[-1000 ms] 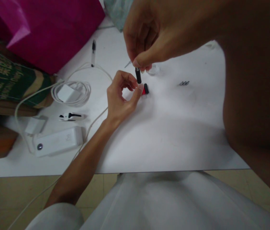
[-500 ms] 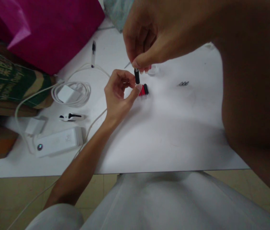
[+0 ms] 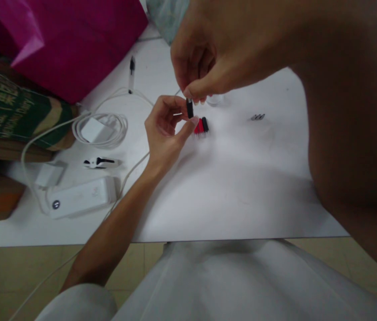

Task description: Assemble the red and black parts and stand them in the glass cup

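The right hand (image 3: 202, 58) is closed in a pinch, with thumb and fingertips gripping the upper end of a black cylindrical part (image 3: 190, 108). The upper end of the part is hidden by those fingertips; its lower end is exposed. The left hand (image 3: 163, 131) is partly closed, with its fingers curled toward the part. Its fingertips lie at or just beside the part, but contact cannot be confirmed from this view. The left thumb points toward a small group of red and black parts (image 3: 201, 126), which lies on a white board (image 3: 242, 187) just below the held part. A clear round dish (image 3: 215, 100) is partly hidden behind the right hand. A few small dark items (image 3: 258, 117), too small to identify, lie further right. To the left are a coiled white cable (image 3: 115, 129), a capped pen (image 3: 131, 76), a white clip (image 3: 100, 162), and a white power strip (image 3: 79, 198).
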`<control>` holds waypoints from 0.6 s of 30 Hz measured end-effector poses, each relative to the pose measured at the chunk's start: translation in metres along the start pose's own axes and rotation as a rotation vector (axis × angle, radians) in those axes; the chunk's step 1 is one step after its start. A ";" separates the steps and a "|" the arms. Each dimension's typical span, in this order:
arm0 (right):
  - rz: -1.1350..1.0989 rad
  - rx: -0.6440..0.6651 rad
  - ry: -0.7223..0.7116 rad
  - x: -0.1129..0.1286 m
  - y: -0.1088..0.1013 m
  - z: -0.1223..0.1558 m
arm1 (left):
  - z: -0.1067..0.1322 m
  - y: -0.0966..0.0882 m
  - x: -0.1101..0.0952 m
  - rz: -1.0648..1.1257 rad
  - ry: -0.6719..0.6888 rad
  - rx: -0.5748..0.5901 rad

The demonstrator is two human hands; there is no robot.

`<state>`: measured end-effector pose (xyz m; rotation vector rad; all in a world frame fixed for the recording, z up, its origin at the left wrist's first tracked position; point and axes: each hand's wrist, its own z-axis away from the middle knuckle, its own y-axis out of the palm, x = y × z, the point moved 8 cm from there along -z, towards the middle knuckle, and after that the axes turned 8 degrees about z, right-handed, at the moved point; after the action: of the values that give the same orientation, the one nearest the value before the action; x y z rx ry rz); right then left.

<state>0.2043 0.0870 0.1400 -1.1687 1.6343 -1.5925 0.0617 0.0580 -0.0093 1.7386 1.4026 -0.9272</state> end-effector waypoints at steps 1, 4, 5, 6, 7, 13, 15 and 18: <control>0.000 -0.007 0.004 0.000 -0.001 0.000 | 0.000 0.000 -0.001 -0.001 -0.012 -0.012; 0.032 -0.012 0.061 -0.002 -0.002 0.001 | 0.001 0.001 -0.004 -0.004 -0.033 -0.042; 0.048 -0.013 0.079 -0.002 -0.003 0.002 | 0.001 0.001 -0.005 -0.003 -0.035 -0.045; 0.062 -0.015 0.088 -0.001 -0.003 0.002 | 0.001 0.002 -0.005 -0.002 -0.036 -0.044; 0.071 -0.020 0.089 0.000 -0.003 0.001 | 0.001 0.002 -0.006 -0.002 -0.036 -0.042; 0.009 -0.039 0.061 0.002 -0.003 -0.001 | 0.001 0.004 -0.005 -0.014 -0.034 -0.031; 0.000 -0.049 0.056 0.002 -0.003 -0.001 | 0.001 0.004 -0.005 -0.014 -0.025 -0.032; 0.001 -0.068 0.040 0.003 -0.005 -0.001 | 0.001 0.005 -0.006 -0.018 -0.022 -0.028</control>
<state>0.2033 0.0850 0.1455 -1.1765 1.7271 -1.5801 0.0653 0.0542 -0.0044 1.6928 1.4132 -0.9294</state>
